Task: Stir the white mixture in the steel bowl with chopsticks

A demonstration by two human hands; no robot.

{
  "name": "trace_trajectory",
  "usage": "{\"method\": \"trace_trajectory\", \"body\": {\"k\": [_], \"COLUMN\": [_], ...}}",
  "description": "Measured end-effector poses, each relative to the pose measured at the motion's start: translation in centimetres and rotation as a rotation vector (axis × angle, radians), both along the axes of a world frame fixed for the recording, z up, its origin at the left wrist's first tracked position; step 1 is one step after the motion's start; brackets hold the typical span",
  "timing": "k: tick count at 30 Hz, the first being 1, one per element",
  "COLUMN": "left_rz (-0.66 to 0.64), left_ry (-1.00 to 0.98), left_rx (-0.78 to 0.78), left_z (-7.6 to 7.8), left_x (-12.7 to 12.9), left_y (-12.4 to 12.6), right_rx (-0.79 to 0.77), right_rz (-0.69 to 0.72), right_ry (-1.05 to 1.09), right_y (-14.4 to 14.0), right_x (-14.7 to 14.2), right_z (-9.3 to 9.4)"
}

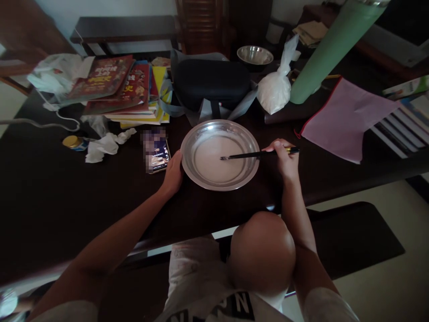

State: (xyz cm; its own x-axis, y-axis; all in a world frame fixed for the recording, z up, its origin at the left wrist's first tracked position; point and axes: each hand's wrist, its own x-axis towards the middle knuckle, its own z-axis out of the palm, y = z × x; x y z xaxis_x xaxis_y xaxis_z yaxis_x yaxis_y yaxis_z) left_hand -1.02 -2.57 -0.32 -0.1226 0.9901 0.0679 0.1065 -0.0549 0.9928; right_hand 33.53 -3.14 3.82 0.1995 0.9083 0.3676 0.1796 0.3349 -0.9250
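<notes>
A wide metal bowl (219,185) stands on the dark table in front of me, with a pale, milky mixture (214,167) in it. My left hand (173,173) holds the bowl's left rim, its fingers partly hidden against the side. In my right hand (286,160) is a pair of dark chopsticks (244,155) with gold marks near the top end. They slant over the right rim, and their tips touch the middle of the mixture.
A phone (159,152) with a lit screen lies left of the bowl, near crumpled tissues (103,146) and a small yellow-lidded jar (74,143). Behind are stacked books (117,89), a black case (212,82), a bag of white powder (275,91) and a tall green cylinder (335,51).
</notes>
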Motion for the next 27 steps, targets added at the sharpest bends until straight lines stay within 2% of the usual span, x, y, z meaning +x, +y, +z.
{"method": "trace_trajectory", "body": {"k": [5,10,15,19,24,27], "left_rz": [0.009,0.016,0.002,0.002,0.025,0.013], "left_ry": [0.003,0.017,0.016,0.034,0.051,0.020], "left_rx": [0.042,0.018,0.019,0.003,0.022,0.006], "left_z": [0.19,0.30,0.27,0.53,0.80,0.83], "left_x": [0.07,0.14,0.03,-0.01,0.10,0.20], "left_y": [0.03,0.03,0.00,-0.07,-0.12,-0.11], "right_rx": [-0.039,-0.011,-0.025,0.003,-0.003,0.015], "right_rz": [0.086,-0.016,0.093,-0.006,0.088,0.016], "right_ry": [-0.067,-0.010,-0.065,0.005,-0.028,-0.012], "right_y": [-0.02,0.04,0.04,0.08,0.08,0.12], "right_x": [-0.07,0.02,0.04,0.13,0.13,0.13], "right_z": [0.11,0.01,-0.02,-0.19,-0.31,-0.28]}}
